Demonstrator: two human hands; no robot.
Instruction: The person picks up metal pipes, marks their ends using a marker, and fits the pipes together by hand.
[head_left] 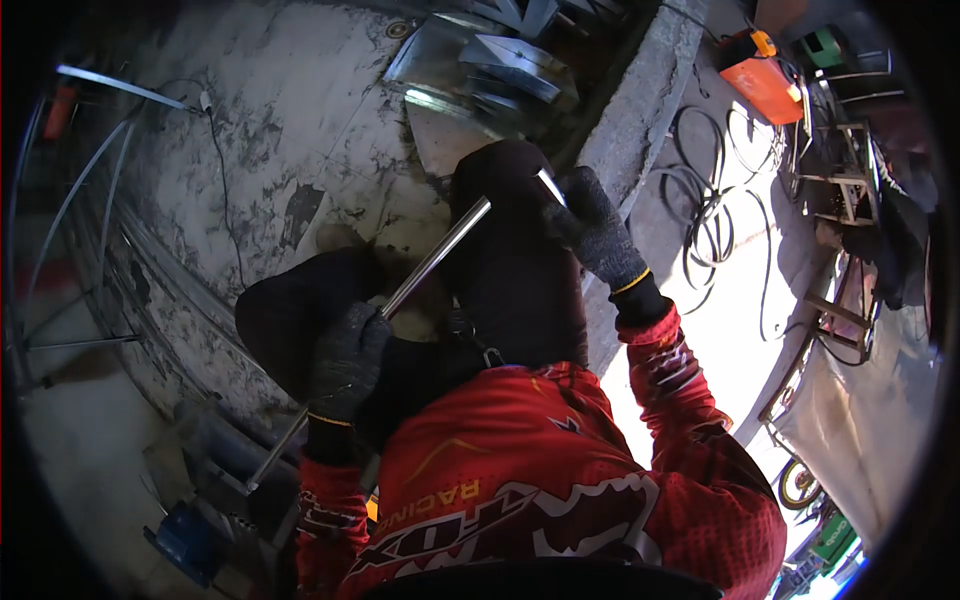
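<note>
Metal tube (437,258) runs through my gloved left hand (347,360), fingers wrapped around it, above my lap. Long axis slants from low on my left, forward and across to the right — upper end sticks out bare over my right leg (515,290). Gloved right hand (592,225) sits just right of that end, near but not touching it. Right fingers look closed on a short shiny piece (549,187); rest of it hidden, can't tell what it is. Piece tilts crosswise to the tube — right hand nearer the bare end, left farther down the shaft.
</note>
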